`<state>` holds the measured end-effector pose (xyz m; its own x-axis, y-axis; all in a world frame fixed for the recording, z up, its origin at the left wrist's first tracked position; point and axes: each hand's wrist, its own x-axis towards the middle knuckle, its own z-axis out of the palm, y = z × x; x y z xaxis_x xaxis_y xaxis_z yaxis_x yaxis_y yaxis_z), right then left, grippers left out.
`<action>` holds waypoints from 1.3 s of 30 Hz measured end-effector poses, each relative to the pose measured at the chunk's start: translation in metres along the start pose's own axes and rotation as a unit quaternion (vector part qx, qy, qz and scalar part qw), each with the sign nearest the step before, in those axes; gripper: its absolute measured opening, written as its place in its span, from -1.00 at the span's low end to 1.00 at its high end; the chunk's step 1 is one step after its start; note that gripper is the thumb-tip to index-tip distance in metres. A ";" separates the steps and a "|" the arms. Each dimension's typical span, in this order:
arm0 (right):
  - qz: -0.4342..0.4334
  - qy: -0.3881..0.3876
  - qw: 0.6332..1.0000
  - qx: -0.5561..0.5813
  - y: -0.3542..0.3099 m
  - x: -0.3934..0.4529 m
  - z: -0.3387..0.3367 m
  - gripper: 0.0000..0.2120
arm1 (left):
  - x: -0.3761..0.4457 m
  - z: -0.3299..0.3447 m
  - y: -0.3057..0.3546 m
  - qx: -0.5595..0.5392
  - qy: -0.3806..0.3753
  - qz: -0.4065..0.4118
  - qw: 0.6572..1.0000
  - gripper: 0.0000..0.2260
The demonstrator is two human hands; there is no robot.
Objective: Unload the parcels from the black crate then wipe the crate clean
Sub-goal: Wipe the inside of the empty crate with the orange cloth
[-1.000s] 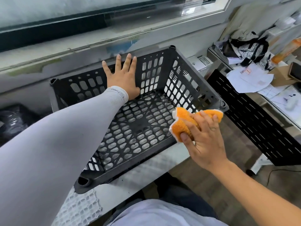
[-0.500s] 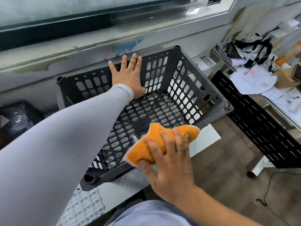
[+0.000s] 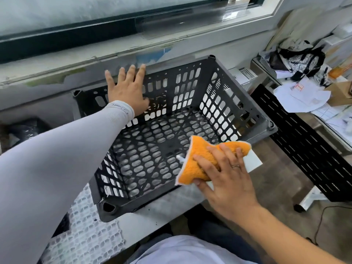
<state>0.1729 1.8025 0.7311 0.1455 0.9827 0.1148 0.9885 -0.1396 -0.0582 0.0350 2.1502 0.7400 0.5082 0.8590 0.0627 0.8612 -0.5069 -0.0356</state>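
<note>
Crate (image 3: 162, 141) sits empty on the bench (image 3: 167, 208), tilted up. Left hand (image 3: 126, 88), fingers straight, braces the 11 o'clock wall. Right hand (image 3: 226, 180) grips the cloth (image 3: 200, 159) at 4 o'clock. Risk: wiping pressure slides the crate (open-palm brace only), or cloth snags in slots.

The left hand (image 3: 127, 88) is motion-blurred at its fingertips and covers part of the black crate's (image 3: 238, 103) far wall, so whether the palm presses that wall cannot be told. The grey sleeve (image 3: 57, 159) hides the crate's left wall and near-left rim and runs off the left edge. The right hand (image 3: 226, 180) covers the lower part of the orange cloth (image 3: 198, 159), which hides the crate's near-right rim, so the grip underneath is out of sight; the items on the right-hand surface (image 3: 304, 115) are too small to identify.
</note>
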 end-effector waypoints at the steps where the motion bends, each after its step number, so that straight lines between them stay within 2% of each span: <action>1: 0.006 -0.002 1.000 -0.001 0.011 0.001 -0.001 -0.45 | -0.004 -0.001 -0.009 0.013 -0.002 -0.014 1.000 -0.11; 5: 0.016 0.015 1.000 0.008 0.026 0.004 -0.001 -0.42 | -0.024 -0.008 -0.037 0.050 -0.027 -0.079 0.995 -0.18; 8: 0.030 0.036 0.998 0.028 0.016 0.003 0.003 -0.43 | -0.038 -0.013 -0.054 0.033 -0.041 -0.122 0.991 -0.23; 13: 0.034 0.015 0.998 0.051 -0.019 -0.002 0.000 -0.39 | -0.046 -0.020 -0.058 -0.018 -0.048 -0.131 0.990 -0.27; 18: -0.051 -0.010 0.997 0.049 -0.085 -0.010 -0.002 -0.38 | -0.047 -0.014 -0.055 0.009 -0.024 -0.134 0.991 -0.29; 21: -0.110 -0.017 0.993 0.034 -0.100 -0.011 0.001 -0.38 | -0.048 -0.014 -0.053 0.008 -0.020 -0.133 0.991 -0.29; 26: -0.127 0.001 0.991 0.039 -0.083 -0.011 0.002 -0.44 | -0.049 -0.014 -0.051 0.008 -0.013 -0.142 0.990 -0.29; 39: -0.043 0.040 0.998 -0.014 0.022 0.008 0.005 -0.48 | -0.049 -0.013 -0.052 0.007 -0.011 -0.139 0.990 -0.30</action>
<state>0.1957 1.8076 0.7259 0.0613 0.9785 0.1969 0.9981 -0.0592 -0.0166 -0.0345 2.1335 0.7517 0.2507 0.9668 0.0493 0.9678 -0.2493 -0.0338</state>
